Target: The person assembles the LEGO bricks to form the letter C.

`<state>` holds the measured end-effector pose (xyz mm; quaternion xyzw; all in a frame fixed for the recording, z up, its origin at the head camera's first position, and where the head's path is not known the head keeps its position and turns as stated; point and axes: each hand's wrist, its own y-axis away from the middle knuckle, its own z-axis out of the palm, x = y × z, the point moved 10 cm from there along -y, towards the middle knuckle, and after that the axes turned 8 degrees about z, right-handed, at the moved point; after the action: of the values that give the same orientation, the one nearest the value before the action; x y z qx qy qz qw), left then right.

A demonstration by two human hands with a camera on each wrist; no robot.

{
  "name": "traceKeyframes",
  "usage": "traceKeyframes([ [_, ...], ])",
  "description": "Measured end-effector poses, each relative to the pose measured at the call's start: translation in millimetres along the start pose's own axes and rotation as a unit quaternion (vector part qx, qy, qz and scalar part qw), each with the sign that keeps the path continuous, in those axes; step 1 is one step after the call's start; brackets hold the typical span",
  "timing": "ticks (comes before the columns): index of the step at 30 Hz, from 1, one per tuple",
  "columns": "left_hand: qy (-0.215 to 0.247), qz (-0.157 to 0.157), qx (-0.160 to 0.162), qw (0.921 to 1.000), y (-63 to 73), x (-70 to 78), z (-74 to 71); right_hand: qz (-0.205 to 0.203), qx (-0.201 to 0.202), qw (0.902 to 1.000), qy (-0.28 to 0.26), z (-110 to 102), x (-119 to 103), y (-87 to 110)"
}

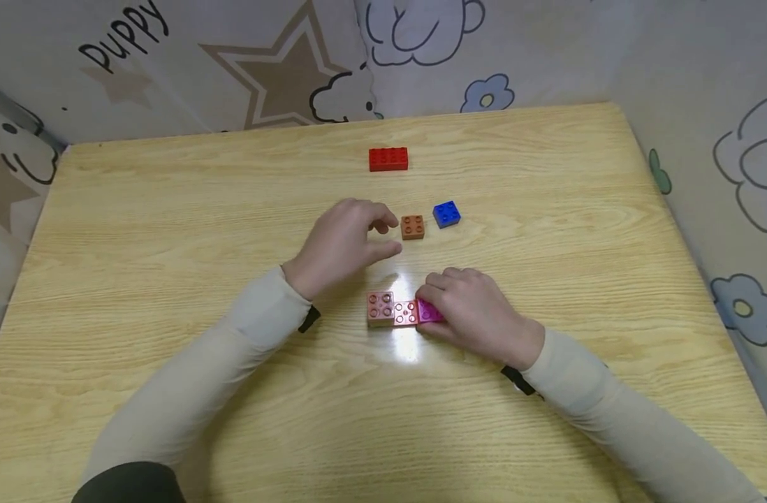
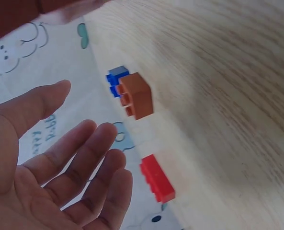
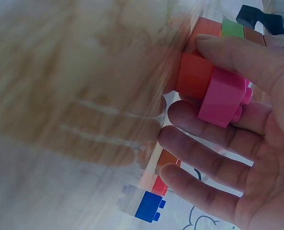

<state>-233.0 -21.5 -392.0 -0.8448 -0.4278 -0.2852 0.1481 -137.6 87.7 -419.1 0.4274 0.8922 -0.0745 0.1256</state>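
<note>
My right hand pinches a pink toy brick between thumb and forefinger, the other fingers extended beside it in the right wrist view. That brick is on an orange-red brick, part of a joined row on the table. In the row, a lower orange-red brick lies between the pink one and a taller brown brick. A green brick shows behind my thumb in the right wrist view. My left hand holds nothing, thumb and fingers spread just left of a small orange-brown brick.
A small blue brick lies right of the orange-brown one. Farther back is a long red brick. The wooden table meets walls with printed cartoon covering at the back and sides.
</note>
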Motion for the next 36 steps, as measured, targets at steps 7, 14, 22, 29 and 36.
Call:
traceKeyframes([
  [7,-0.007,-0.015,-0.013,0.9998,-17.1,-9.8,9.7,0.002,-0.004,1.0000,0.002,2,0,1.0],
  [14,-0.027,-0.021,-0.030,0.9990,-31.3,-14.2,22.4,0.005,-0.006,1.0000,0.002,2,1,2.1],
  [22,-0.052,-0.027,-0.044,0.9973,-40.2,-17.7,34.2,0.000,0.003,1.0000,0.000,2,0,2.9],
  [29,-0.067,-0.015,-0.038,0.9969,-42.5,-15.9,38.1,-0.007,0.014,0.9999,-0.003,-1,0,2.8],
  [36,-0.057,-0.010,-0.026,0.9980,-44.2,-16.1,36.7,-0.004,0.006,1.0000,0.005,-1,1,1.9],
])
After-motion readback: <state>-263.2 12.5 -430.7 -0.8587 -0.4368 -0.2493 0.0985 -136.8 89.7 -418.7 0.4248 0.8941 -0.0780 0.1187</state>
